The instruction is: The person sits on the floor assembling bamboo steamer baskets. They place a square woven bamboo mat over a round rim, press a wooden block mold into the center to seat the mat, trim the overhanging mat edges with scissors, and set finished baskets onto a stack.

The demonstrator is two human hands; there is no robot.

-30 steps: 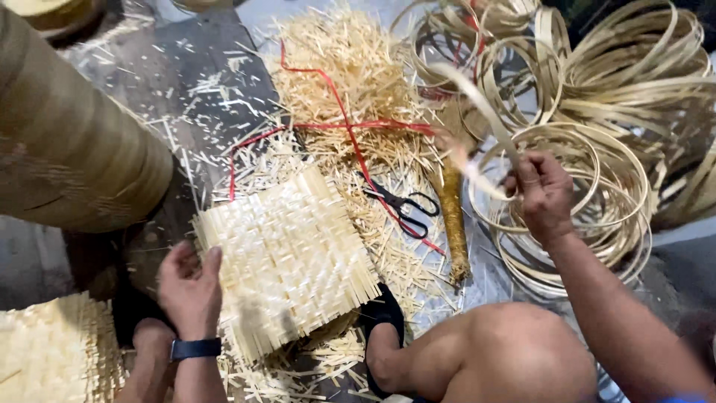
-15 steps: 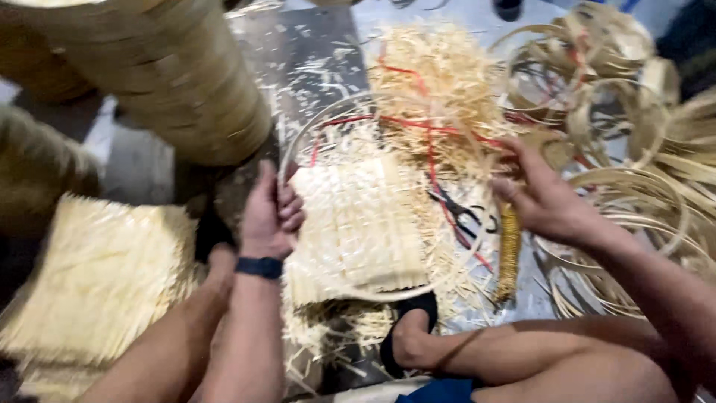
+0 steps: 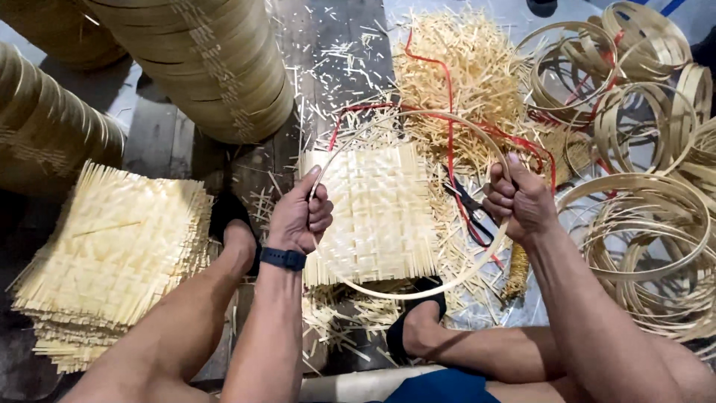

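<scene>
Seated on the floor, I grip a thin pale bamboo hoop [image 3: 406, 291] on both sides: my left hand [image 3: 298, 216] with fingers curled tight round its left edge, my right hand [image 3: 522, 201] closed on its right edge. The hoop hangs just over a square woven mat of pale bamboo strips [image 3: 377, 213]. Left lies a stack of similar woven mats [image 3: 112, 254]; beyond, loose straw-coloured offcuts [image 3: 466, 67], black-handled scissors [image 3: 471, 209], coiled bamboo rings [image 3: 641, 104].

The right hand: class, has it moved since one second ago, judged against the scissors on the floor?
Yes. The right hand has come in from the loose hoops to above the scissors, gripping the bamboo ring.
</scene>
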